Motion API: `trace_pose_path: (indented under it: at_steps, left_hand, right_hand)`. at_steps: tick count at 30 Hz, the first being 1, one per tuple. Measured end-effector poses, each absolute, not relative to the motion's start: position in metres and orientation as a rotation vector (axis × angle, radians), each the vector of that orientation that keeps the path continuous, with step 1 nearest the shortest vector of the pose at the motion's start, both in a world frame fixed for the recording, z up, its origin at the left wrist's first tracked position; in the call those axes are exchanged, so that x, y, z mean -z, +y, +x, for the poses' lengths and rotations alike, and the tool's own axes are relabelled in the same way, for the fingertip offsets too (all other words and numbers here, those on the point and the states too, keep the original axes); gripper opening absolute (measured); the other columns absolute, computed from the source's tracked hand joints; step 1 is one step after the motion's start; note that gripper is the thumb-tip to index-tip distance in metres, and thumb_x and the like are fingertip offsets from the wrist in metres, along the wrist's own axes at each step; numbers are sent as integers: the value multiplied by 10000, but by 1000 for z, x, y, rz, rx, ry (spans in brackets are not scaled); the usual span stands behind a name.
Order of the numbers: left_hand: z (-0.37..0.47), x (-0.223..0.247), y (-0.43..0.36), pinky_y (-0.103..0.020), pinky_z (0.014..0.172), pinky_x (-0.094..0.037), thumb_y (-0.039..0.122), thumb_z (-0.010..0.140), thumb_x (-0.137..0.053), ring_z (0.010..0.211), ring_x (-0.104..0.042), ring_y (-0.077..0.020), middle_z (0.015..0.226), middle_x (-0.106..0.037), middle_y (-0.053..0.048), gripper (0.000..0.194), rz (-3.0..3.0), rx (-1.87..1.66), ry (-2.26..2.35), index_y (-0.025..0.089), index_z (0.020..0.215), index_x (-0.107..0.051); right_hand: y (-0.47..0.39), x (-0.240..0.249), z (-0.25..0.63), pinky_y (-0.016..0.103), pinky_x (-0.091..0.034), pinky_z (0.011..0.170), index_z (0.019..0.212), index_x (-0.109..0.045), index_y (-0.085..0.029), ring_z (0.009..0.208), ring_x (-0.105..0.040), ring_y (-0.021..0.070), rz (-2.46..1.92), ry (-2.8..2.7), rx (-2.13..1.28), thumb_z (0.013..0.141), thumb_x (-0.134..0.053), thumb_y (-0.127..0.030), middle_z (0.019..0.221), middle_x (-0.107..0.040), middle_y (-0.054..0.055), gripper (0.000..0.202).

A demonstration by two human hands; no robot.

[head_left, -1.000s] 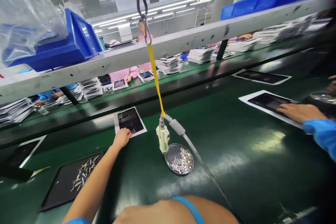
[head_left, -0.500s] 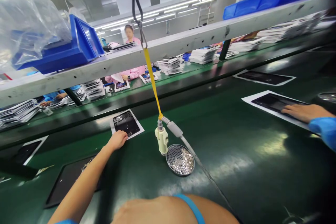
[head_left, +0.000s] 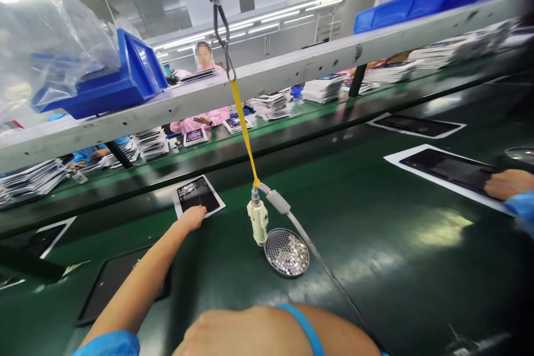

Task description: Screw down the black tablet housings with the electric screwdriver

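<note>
Head view, black panel (head_left: 198, 193) at left hand (head_left: 193, 218); right hand (head_left: 233, 334) well apart

My bench (head_left: 359, 200) is green and shiny, catching the light toward its right end. Near its far edge, a little left of its middle, I have the panel (head_left: 196, 192), black with a white border. Closer to me, about midway along, sits a round dish (head_left: 275, 242) partly covered with silver bits (head_left: 294, 256). Toward the near edge, on my left, lies a black tray (head_left: 110, 278), partly hidden from me; beyond it, farther left, is the left panel (head_left: 44, 239). Toward the right end are the right panel (head_left: 446, 169) and, nearer the far edge, the far panel (head_left: 411, 123).
</note>
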State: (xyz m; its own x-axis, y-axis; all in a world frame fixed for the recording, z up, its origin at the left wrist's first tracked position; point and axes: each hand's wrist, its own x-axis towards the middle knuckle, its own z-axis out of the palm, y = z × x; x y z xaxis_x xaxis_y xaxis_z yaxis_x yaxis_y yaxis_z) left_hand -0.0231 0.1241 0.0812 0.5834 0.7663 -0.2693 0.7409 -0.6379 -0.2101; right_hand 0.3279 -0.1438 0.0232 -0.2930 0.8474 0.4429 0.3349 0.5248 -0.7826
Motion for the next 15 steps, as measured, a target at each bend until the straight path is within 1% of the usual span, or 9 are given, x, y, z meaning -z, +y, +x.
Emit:
trace_pose_path:
  at_steps: [2,4,7,9,10,12,13,15]
  left_hand:
    - [-26,-85,120,-372,974,-511,53,924,-433,1090,-691,-279,1094,-716,-188,284,-2729,-514,-1295,114,1081,-662]
    - [-29,-89,114,-365,982,-506,51,930,-416,1095,-689,-274,1102,-713,-189,290,-2736,-504,-1288,114,1079,-657]
    - [-34,-93,108,-350,970,-511,95,952,-426,1093,-689,-268,1122,-713,-180,261,-2754,-490,-1277,125,1065,-660]
    - [-35,-93,108,-347,948,-519,121,942,-465,1078,-693,-269,1129,-716,-174,229,-2762,-487,-1279,135,1043,-669]
    - [-35,-93,108,-345,933,-523,122,922,-492,1065,-696,-270,1120,-721,-169,211,-2765,-490,-1282,141,1023,-676]
    - [-35,-92,111,-336,895,-531,98,861,-538,1025,-706,-268,1065,-737,-149,195,-2775,-511,-1284,156,971,-689]
    - [-34,-92,112,-332,876,-534,82,835,-546,1004,-711,-266,1030,-744,-137,202,-2781,-525,-1282,164,948,-693]
    - [-33,-94,111,-331,857,-537,55,810,-540,985,-716,-266,990,-749,-122,228,-2796,-549,-1269,175,929,-692]
  right_hand:
    - [-153,-17,330,314,-489,697,624,-567,-258,943,-677,183,-1065,-1889,-648,990,-106,-406,731,-757,69,608]
    - [-162,-15,343,323,-480,711,620,-575,-259,965,-674,185,-1049,-1932,-578,984,-129,-420,764,-768,86,598]
    - [-174,-24,363,302,-458,678,585,-567,-278,964,-690,175,-941,-1960,-491,978,-188,-436,745,-763,58,569]
    - [-178,-39,352,288,-451,664,589,-573,-286,961,-698,167,-937,-1939,-458,975,-237,-455,746,-761,38,539]
    - [-178,-49,335,288,-455,665,611,-586,-281,962,-697,169,-963,-1925,-457,974,-254,-469,763,-766,46,526]
    - [-174,-73,280,320,-476,676,685,-628,-224,974,-686,199,-1047,-1903,-506,977,-222,-498,822,-777,103,570]
    - [-171,-86,246,334,-487,680,719,-645,-197,978,-684,214,-1026,-1932,-558,982,-210,-504,843,-778,110,593]
    - [-163,-112,180,334,-511,681,763,-681,-207,977,-691,225,-729,-2134,-705,1001,-235,-495,883,-780,67,581]
